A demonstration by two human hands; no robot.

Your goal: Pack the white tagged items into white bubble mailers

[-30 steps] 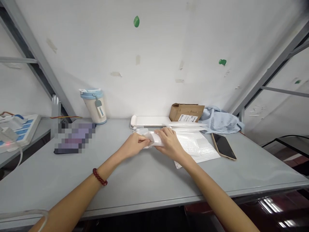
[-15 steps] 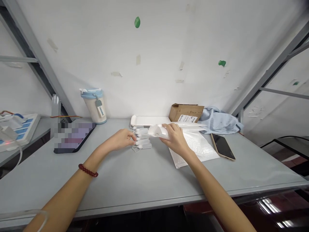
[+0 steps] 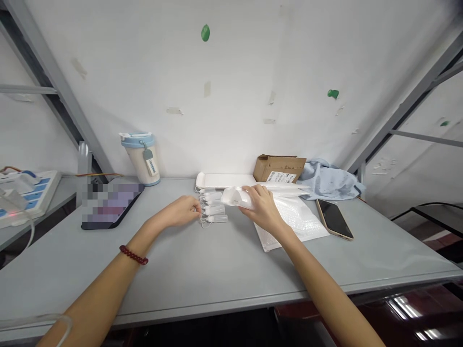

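My left hand (image 3: pixel 184 210) is closed in a pinch at the left ends of several small clear tubes (image 3: pixel 216 209) with white caps and thin cord loops, lying in a row on the grey table. Whether a cord is between its fingertips I cannot make out. My right hand (image 3: pixel 261 205) grips a white bubble mailer (image 3: pixel 235 196), its open mouth facing left, just above the right ends of the tubes. Under that hand lies another white bubble mailer (image 3: pixel 304 221), flat on the table. Behind the tubes, a long white package (image 3: pixel 227 180) rests along the wall.
A cardboard box (image 3: pixel 280 167) and a light blue cloth (image 3: pixel 329 180) are by the wall. A phone (image 3: pixel 334 219) lies at the right. To the left are a lidded cup (image 3: pixel 142 161), a tablet-like device (image 3: pixel 112 207) and a power strip (image 3: pixel 34 197).
My left hand has drawn its fingers closer together and shifted slightly left at the cord ends. My right hand holds the mailer in the same place.
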